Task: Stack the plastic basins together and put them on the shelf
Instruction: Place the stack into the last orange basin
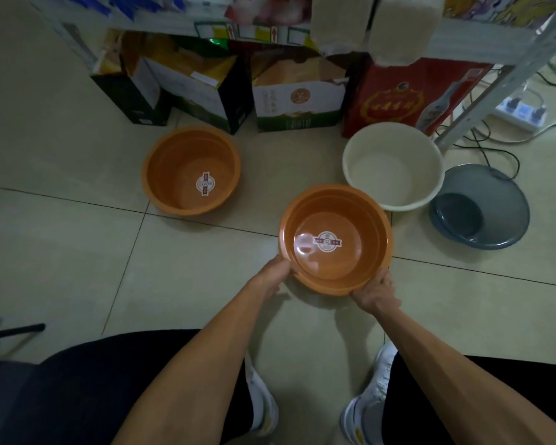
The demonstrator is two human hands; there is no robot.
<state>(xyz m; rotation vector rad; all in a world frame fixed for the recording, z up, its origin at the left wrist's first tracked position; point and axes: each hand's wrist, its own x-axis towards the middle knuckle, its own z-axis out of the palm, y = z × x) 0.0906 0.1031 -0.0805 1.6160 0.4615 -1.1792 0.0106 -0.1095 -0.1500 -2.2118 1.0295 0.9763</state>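
In the head view, a round sticker (pixel 327 241) with unreadable print is seen on the floor of the near orange basin (pixel 336 216), which is gripped at its near rim by the left hand (pixel 275 273) at seven o'clock and the right hand (pixel 377 289) at five o'clock, fingers curled on the edge. A second orange basin (pixel 191 152) with a like sticker lies at ten o'clock, well apart across bare floor tiles (pixel 61 252). A white basin (pixel 394 149) sits at one o'clock, its rim near the held one and overlapping the grey basin (pixel 495 200) at three o'clock, by the shelf (pixel 482 97) leg.

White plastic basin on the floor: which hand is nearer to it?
Right. The right hand is below the white plastic basin; the left hand is farther left.
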